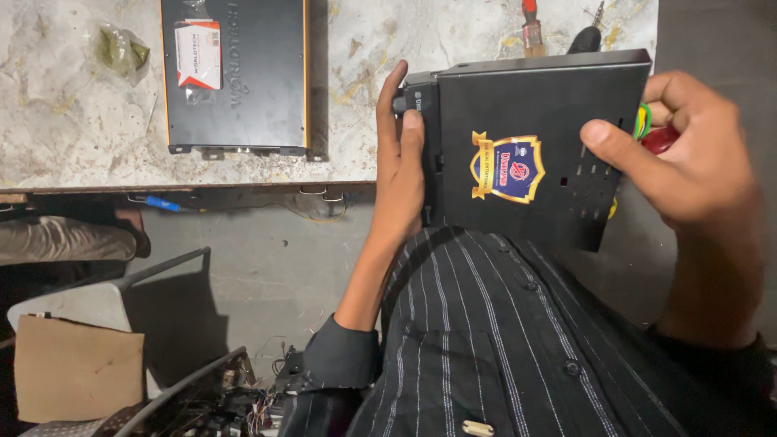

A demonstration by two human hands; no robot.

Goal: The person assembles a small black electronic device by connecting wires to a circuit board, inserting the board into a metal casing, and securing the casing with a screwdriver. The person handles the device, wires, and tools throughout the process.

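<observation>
A marble bench (pixel 73 129) above concrete floor (pixel 267 259) bore one amplifier (pixel 235 77); left hand (pixel 401 174) and right hand (pixel 696 154) gripped one stereo (pixel 526 154).

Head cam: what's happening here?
A person holds a black metal box, like a car stereo chassis, above their lap with both bare hands. The left hand grips its front end by a knob; the right hand holds the rear, thumb on the slotted top. A second black unit and a screwdriver lie on the marble bench.
</observation>
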